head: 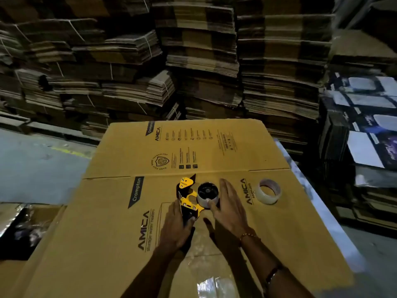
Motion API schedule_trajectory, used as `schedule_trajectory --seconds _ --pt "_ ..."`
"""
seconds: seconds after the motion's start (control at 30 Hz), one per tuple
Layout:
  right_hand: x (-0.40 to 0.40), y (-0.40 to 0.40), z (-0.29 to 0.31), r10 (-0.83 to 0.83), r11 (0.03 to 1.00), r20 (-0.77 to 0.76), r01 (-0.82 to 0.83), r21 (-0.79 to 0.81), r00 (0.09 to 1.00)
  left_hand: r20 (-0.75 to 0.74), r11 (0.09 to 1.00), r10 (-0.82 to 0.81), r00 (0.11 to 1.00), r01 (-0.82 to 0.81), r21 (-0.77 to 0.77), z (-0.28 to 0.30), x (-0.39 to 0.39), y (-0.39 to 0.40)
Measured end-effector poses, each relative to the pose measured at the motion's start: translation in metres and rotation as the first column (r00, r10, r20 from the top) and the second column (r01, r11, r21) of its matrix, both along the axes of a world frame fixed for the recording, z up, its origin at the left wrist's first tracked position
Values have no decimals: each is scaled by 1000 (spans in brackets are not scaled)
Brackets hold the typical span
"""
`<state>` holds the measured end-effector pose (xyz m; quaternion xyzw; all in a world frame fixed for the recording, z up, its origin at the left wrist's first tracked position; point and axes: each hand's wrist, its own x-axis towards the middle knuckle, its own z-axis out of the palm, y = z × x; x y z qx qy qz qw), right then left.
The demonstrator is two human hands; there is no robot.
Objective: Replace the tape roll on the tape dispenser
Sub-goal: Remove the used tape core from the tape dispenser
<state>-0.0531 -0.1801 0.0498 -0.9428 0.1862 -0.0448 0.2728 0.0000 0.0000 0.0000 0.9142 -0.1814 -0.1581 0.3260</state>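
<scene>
Head view: tape dispenser (189,197), yellow and black, lies on its side on a flattened carton (120,211) that covers the bench. Left hand (175,227) grips its black handle, fingers curled round it. Right hand (228,206) is spread open, fingers straight, thumb tip touching the mounted roll (208,195) on the hub, palm just beside it. That roll looks thin, near spent, I'd guess. A second tape roll (269,191), clear with a pale core, sits flat on the carton, well apart to the right. Handling, my read: both rolls light and stiff with a rigid core; outer face slick, loose end sticky. Best hold is across the rim, thumb opposite fingers, pulled straight off the hub. Keep clear of the cutter end; likely sharp.
</scene>
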Motion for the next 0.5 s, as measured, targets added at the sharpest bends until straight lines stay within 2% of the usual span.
schedule_trajectory --seconds 0.07,0.13,0.27,0.37,0.5 --pt "-5 10 -8 7 998 -8 -6 58 1000 -43 999 7 999 -10 -51 -1 -4 -1" --pt "-13 21 -18 44 994 -94 -33 107 995 -91 999 11 996 -14 -32 0 -8 -1" --pt "-20 31 -38 87 962 -117 -53 267 989 -217 998 48 975 -55 -29 0 -7 -3" --pt "-25 37 -41 18 878 -124 44 477 992 -329 988 101 939 -132 -75 -2 -8 -3" --pt "-32 42 -43 -79 741 -171 173 649 982 -388 968 146 910 -213 -134 -2 -18 -9"
